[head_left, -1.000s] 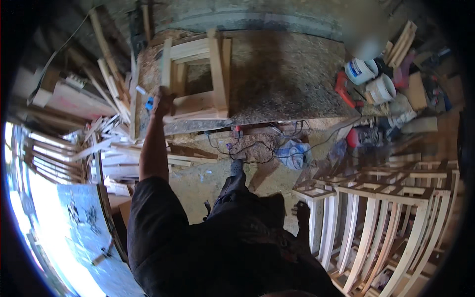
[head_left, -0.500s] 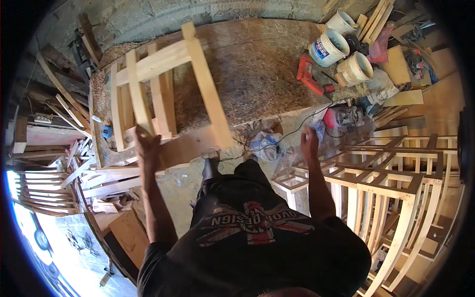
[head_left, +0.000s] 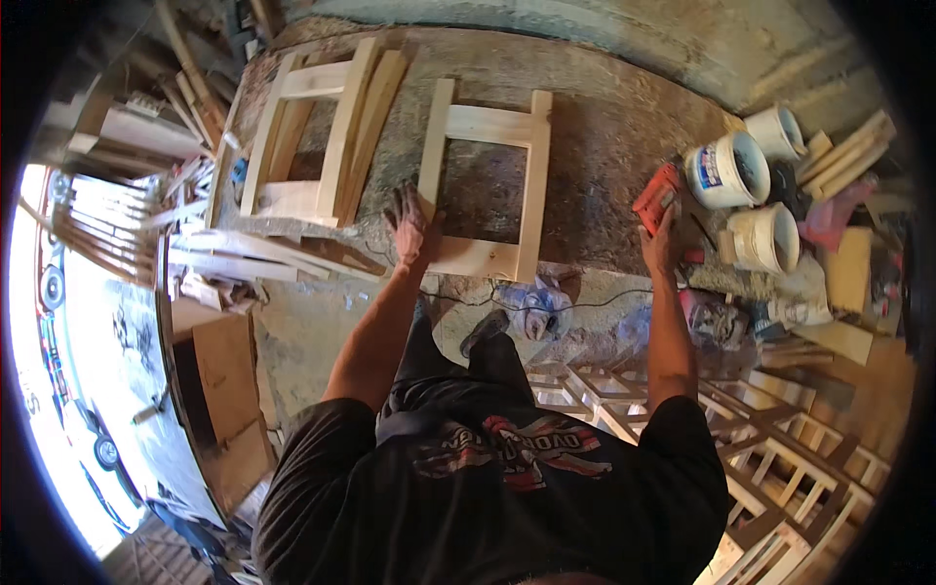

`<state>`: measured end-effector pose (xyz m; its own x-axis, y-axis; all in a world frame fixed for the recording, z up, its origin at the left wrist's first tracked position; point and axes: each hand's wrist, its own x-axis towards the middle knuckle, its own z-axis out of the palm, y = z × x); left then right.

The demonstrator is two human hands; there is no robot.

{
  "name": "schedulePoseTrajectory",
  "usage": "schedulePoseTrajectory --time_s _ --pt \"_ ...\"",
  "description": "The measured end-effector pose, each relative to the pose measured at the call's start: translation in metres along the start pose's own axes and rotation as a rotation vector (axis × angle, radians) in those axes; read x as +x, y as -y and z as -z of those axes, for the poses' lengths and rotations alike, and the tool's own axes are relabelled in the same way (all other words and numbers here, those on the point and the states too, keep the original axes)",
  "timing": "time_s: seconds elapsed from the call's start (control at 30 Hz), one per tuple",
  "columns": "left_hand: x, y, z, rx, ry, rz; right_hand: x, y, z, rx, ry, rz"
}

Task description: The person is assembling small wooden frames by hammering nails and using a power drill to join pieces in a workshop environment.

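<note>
A pale wooden frame (head_left: 531, 185) with two long rails and two crosspieces lies flat on the workbench in front of me. My left hand (head_left: 413, 229) rests on the near end of its left rail, fingers spread. On the right, my right hand (head_left: 661, 239) is closed around the handle of a red handheld power tool (head_left: 657, 191); the fingers partly hide the handle. Farther left, similar wooden frames (head_left: 349, 127) lie stacked on the bench, apart from the one under my hand.
The workbench (head_left: 604, 127) is strewn with shavings. Several white buckets (head_left: 763, 239) stand at its right end beside wood offcuts (head_left: 853, 156). A dark cord (head_left: 604, 302) runs along the near side. Slatted wooden assemblies (head_left: 780, 458) stand at lower right.
The frame my left hand was holding up has come down flat on the bench, right of the stack. My right hand has moved forward onto the red power tool. The view has shifted.
</note>
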<state>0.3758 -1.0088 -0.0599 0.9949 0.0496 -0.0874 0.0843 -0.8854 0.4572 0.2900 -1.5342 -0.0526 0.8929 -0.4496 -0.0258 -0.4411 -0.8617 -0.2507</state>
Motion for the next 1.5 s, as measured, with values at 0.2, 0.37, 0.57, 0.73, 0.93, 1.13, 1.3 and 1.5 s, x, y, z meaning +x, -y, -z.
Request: schedulePoseTrajectory --time_s 0.2,0.37,0.57,0.73,0.93,1.13,1.3,1.5 --pt "0.0 -0.004 0.012 -0.044 0.055 -0.012 0.015 0.008 0.02 0.202 -0.196 0.16" --pt "0.028 0.004 0.025 -0.206 -0.04 -0.253 -0.017 0.044 0.079 0.043 -0.172 0.013" --pt "0.097 0.005 -0.005 -0.241 -0.098 -0.494 -0.149 0.139 0.167 0.37 -0.204 0.038" --pt "0.087 -0.005 -0.033 -0.517 -0.134 -0.434 -0.26 0.245 0.226 0.6 0.308 -0.21" --pt "0.075 -0.006 -0.005 -0.494 0.273 -0.283 -0.3 0.371 0.209 0.475 0.544 -0.142" --pt "0.069 -0.011 -0.001 -0.813 0.184 -0.329 -0.293 0.421 0.205 0.289 0.642 -0.175" --pt "0.068 -0.007 -0.024 -1.005 0.186 -0.354 -0.292 0.425 0.204 0.287 0.587 -0.185" --pt "0.07 -0.011 -0.012 -0.534 0.133 -0.279 -0.287 0.422 0.202 0.411 0.562 -0.18"
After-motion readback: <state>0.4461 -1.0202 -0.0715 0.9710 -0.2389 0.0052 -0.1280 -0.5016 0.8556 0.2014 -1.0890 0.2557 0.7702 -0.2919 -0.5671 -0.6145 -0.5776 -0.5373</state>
